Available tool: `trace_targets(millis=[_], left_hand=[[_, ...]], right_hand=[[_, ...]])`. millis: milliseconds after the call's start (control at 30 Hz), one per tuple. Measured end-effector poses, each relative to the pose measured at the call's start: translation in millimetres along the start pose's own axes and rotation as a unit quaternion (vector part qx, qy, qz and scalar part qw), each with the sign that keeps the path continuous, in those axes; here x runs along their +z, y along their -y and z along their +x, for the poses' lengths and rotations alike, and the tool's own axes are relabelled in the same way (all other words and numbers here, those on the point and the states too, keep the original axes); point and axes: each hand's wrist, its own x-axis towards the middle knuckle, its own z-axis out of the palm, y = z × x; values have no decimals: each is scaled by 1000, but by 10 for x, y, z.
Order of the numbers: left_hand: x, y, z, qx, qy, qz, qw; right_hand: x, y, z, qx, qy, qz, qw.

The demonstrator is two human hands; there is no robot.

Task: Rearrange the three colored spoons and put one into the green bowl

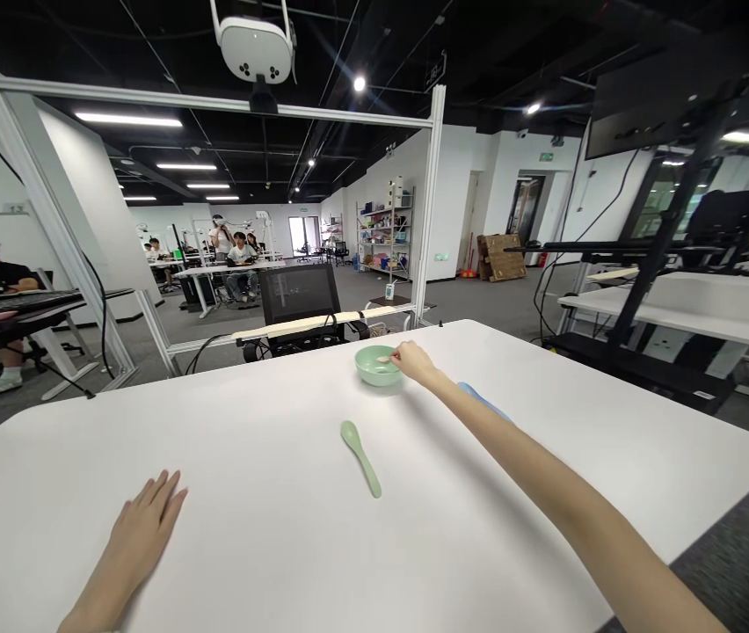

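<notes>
At the far side of the white table (243,492) my right hand (414,362) is pinched closed at the right rim of a light green bowl (378,374). Between its fingers is what looks like a pale beige spoon (383,359), its tip over the inside of the bowl; the rest is hidden by the hand. My left hand (143,519) lies flat on the tabletop at the left, fingers stretched out, holding nothing. A green spoon (362,459) lies in the middle, nearer than the bowl. Partly covered by my right forearm is a slim blue utensil (480,397).
Beyond the table's far edge stand a black mesh chair (300,294) and an aluminium frame (433,202) carrying a white device (256,51). A monitor stand (661,229) rises at the right. Several people sit or stand in the background.
</notes>
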Motion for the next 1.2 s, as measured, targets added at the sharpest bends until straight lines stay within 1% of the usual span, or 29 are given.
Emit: trace_targets(millis=[100, 267, 367, 467, 567, 633, 700, 800, 867, 933, 1000, 1100, 1200], left_hand=[[17, 5, -7, -2, -1, -1, 1000], [26, -4, -18, -7, 3, 2, 1000], [8, -16, -24, -7, 7, 1, 1000], [-3, -20, -29, -8, 4, -3, 1000], [9, -9, -29, -4, -4, -7, 1000], [27, 5, -21, -3, -11, -9, 1000], [46, 24, -8, -1, -18, -11, 1000], [67, 54, 17, 0, -22, -15, 1000], [76, 72, 30, 1, -19, -17, 1000], [85, 88, 37, 3, -13, -21, 1000], [97, 106, 39, 2, -14, -25, 1000], [118, 139, 46, 0, -21, -24, 999], [125, 163, 62, 9, -10, -13, 1000]], right_hand=[[97, 71, 64, 3, 10, -16, 1000], [228, 147, 78, 11, 24, -32, 999], [233, 160, 64, 13, 23, -27, 999], [170, 106, -1, 12, 10, -16, 1000], [113, -61, -171, 16, -19, 10, 1000], [129, -234, -354, 16, -44, 45, 998], [203, -429, -582, 17, -54, 73, 996], [388, -696, -949, 20, -37, 84, 996], [513, -821, -1153, 12, -26, 95, 995], [609, -892, -1290, -3, -20, 105, 994], [666, -916, -1357, -14, -19, 112, 993], [695, -903, -1375, -16, -25, 118, 993], [700, -888, -1367, -10, -29, 120, 992]])
